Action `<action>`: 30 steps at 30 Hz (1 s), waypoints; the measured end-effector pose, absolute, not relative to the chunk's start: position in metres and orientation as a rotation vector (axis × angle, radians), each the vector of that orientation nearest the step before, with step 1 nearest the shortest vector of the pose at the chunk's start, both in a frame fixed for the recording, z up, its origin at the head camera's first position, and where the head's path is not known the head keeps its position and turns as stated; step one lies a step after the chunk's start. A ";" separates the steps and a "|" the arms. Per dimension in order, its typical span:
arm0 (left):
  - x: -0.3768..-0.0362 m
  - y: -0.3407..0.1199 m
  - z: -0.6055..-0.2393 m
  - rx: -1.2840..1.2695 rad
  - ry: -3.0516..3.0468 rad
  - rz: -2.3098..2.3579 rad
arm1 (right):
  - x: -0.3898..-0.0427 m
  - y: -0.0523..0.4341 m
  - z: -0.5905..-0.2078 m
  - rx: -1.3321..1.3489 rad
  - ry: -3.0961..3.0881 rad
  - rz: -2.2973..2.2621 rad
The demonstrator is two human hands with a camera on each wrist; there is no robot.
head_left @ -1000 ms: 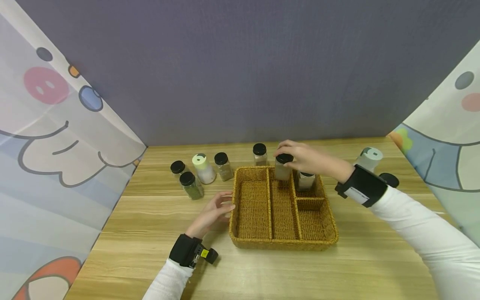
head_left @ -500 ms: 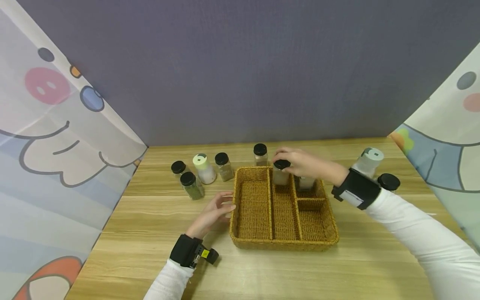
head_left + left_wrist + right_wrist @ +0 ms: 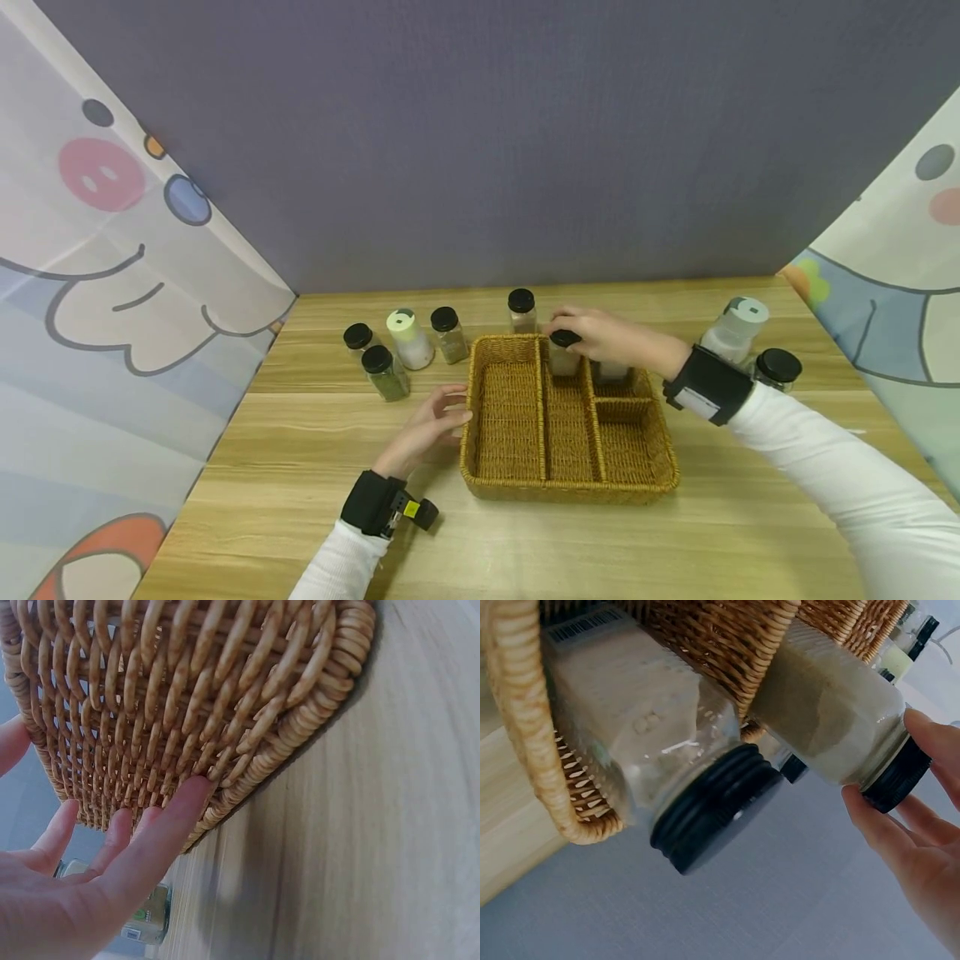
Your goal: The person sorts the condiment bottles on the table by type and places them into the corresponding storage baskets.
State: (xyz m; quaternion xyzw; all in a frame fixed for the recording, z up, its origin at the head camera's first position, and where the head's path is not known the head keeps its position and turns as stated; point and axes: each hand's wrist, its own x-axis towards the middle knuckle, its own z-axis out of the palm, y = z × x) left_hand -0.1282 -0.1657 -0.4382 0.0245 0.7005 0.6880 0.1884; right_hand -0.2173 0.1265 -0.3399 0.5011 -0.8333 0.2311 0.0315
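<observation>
My right hand (image 3: 592, 333) pinches a glass spice jar (image 3: 832, 712) by its black lid, thumb on one side and fingers on the other. This jar holds pale brown powder and stands in the back of the middle compartment of a wicker basket (image 3: 567, 492). Beside it, in the back right compartment, another jar of beige powder (image 3: 652, 712) shows its black cap in the right wrist view. My left hand (image 3: 422, 429) rests against the basket's left side, fingers fairly straight on the woven outer wall (image 3: 150, 697) and thumb up at the rim.
Left of the basket stand several jars, among them a green-filled one (image 3: 388, 379) and a shaker with a pale yellow lid (image 3: 410, 340). Behind the basket is another jar (image 3: 522, 312). A white-capped shaker (image 3: 735, 329) and a black-lidded jar (image 3: 777, 367) stand to the right. A grey panel (image 3: 525, 150) rises behind the table.
My right hand has lowered the jar deeper into the middle compartment, moving slightly left and nearer. The left hand has stayed at the basket's side.
</observation>
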 end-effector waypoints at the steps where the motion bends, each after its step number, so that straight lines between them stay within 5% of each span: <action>1: -0.128 -0.166 -0.438 0.071 1.971 1.935 | -0.217 0.127 -0.341 1.537 -2.572 0.702; 30: -0.130 -0.166 -0.440 0.094 1.996 1.905 | -0.212 0.128 -0.358 1.494 -2.647 0.560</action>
